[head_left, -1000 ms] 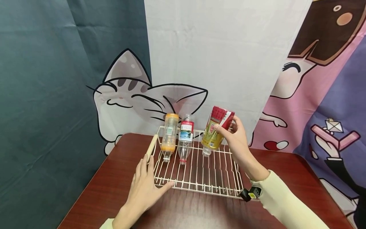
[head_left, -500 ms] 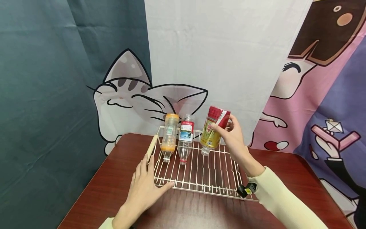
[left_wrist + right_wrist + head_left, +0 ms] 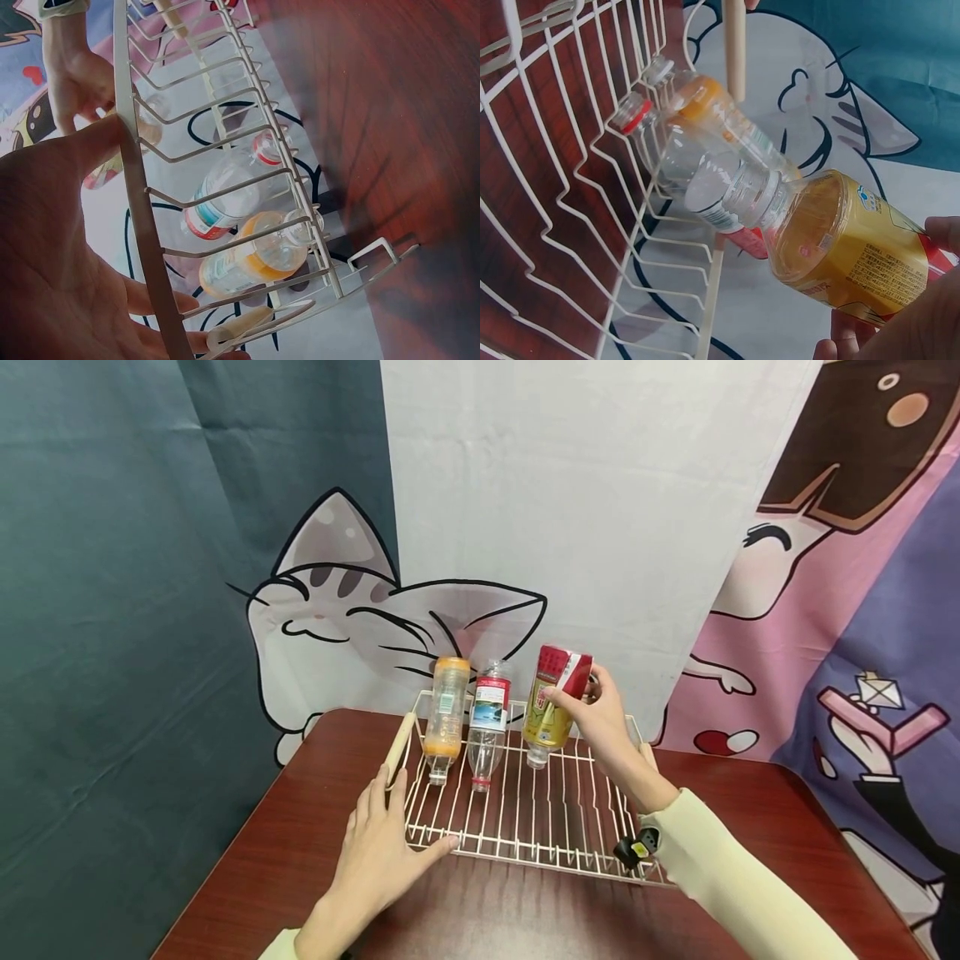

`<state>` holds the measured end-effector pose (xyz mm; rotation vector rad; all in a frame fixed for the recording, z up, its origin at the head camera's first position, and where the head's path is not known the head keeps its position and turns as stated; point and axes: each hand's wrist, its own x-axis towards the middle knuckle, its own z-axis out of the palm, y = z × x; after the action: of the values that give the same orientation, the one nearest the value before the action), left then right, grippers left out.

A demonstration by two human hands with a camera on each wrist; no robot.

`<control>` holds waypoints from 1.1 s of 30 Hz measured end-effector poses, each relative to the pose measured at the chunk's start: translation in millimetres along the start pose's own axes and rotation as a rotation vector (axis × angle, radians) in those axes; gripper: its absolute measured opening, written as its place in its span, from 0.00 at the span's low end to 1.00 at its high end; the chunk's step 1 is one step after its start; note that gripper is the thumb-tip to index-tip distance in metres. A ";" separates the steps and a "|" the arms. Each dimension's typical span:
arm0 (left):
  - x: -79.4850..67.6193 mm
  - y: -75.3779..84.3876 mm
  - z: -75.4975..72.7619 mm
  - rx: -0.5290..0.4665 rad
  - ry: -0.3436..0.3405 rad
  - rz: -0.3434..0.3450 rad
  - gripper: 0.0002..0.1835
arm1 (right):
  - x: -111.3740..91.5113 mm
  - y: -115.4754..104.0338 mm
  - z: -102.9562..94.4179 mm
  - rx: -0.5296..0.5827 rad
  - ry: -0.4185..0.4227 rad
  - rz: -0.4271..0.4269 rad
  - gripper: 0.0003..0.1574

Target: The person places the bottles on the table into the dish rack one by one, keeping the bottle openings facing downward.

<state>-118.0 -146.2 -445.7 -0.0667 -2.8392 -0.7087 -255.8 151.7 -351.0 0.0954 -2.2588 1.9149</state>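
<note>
My right hand (image 3: 600, 710) grips a plastic drink bottle (image 3: 547, 714) with a red and gold label, thumb across its front. The bottle is upside down and capless, its neck (image 3: 754, 193) over the white wire rack (image 3: 517, 852). My left hand (image 3: 378, 843) rests at the rack's front left corner, fingers long and spread near the wooden handle (image 3: 401, 739), thumb on the front rim. Two capless bottles lean neck-down in the rack: a clear one with orange bands (image 3: 446, 718) and a clear one with a red and blue label (image 3: 488, 718).
The rack stands on a dark red-brown table (image 3: 285, 852). Behind it hangs a printed cloth (image 3: 585, 510) with cartoon figures. A second wooden handle (image 3: 648, 756) shows at the rack's right side, partly behind the right forearm.
My right hand has carried the red and gold bottle left, closer to the two leaning bottles, and turned it more upright. My left hand and the rack have stayed in place.
</note>
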 end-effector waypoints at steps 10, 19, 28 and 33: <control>0.8 -0.5 1.3 0.000 0.000 -0.001 0.69 | 5.1 13.4 1.9 -0.060 -0.012 0.024 0.43; 1.5 0.3 1.6 0.000 0.001 -0.005 0.69 | 6.2 21.5 7.5 -0.074 -0.044 0.057 0.47; 0.6 1.3 -1.4 0.002 -0.002 -0.007 0.69 | 7.5 28.4 11.8 -0.088 -0.058 0.053 0.44; 1.7 1.4 0.2 0.005 -0.013 -0.010 0.69 | 7.4 35.9 11.1 -0.106 -0.075 0.059 0.41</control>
<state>-119.5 -145.0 -444.8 -0.0565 -2.8559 -0.7066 -269.9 147.4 -386.2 0.0885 -2.4341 1.8444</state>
